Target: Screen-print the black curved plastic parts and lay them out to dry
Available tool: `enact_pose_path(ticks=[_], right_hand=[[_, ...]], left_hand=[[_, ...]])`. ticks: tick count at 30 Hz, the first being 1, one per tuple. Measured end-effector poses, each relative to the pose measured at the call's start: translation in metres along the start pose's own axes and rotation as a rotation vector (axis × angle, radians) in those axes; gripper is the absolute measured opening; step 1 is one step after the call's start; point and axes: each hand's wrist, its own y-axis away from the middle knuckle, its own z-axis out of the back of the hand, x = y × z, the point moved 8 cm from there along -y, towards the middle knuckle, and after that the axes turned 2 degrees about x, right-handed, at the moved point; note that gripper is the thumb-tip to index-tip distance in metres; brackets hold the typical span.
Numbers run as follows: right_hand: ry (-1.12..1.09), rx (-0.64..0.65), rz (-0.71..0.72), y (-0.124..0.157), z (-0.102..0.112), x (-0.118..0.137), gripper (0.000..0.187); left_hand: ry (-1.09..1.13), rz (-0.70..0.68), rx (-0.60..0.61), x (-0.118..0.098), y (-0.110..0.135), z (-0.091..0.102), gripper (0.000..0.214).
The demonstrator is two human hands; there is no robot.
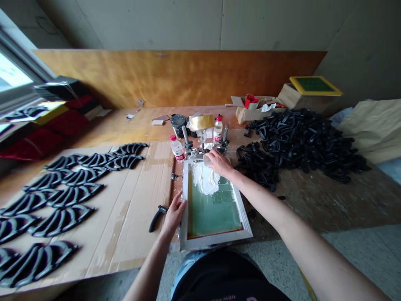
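A screen-printing frame [247, 228] with a green mesh lies in front of me, clamped at its far end to a metal hinge clamp [196, 155]. White ink [205, 179] is smeared over the mesh's far part. My right hand [219, 163] is closed on a small flat scraper [207, 159] at the far end of the ink. At the frame's left edge, my left hand [175, 211] grips the rim, its lower fingers partly hidden. Just left of that hand, a curved black handle [156, 218] lies by the cardboard's edge.
Rows of curved black handles [70, 190] cover the cardboard sheet [138, 200] on the left. A heap of black handles [300, 142] fills the right side. Bottles with red caps [177, 148], a black tub [178, 123] and an open box [250, 113] stand behind the frame.
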Motion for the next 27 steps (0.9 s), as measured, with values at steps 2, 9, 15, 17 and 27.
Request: enact_pose_path(ticks=[2, 9, 15, 17, 27], right_hand=[[0.053, 0.135, -0.023, -0.006, -0.021, 0.002, 0.024], [0.084, 0.248, 0.179, 0.047, -0.032, 0.029, 0.009], [-0.052, 0.349, 0.393, 0.069, -0.015, 0.043, 0.011], [-0.055, 0.268, 0.315, 0.061, -0.015, 0.037, 0.014], [-0.147, 0.200, 0.275, 0.063, -0.018, 0.036, 0.015]], left_hand=[[-0.003, 0.009, 0.005, 0.002, 0.000, -0.001, 0.084], [0.004, 0.039, -0.023, 0.000, 0.006, -0.001, 0.076], [-0.029, 0.026, -0.064, -0.006, 0.009, -0.001, 0.073], [-0.035, 0.034, -0.069, -0.007, 0.010, 0.000, 0.073], [-0.043, 0.060, -0.055, -0.010, 0.011, 0.005, 0.080]])
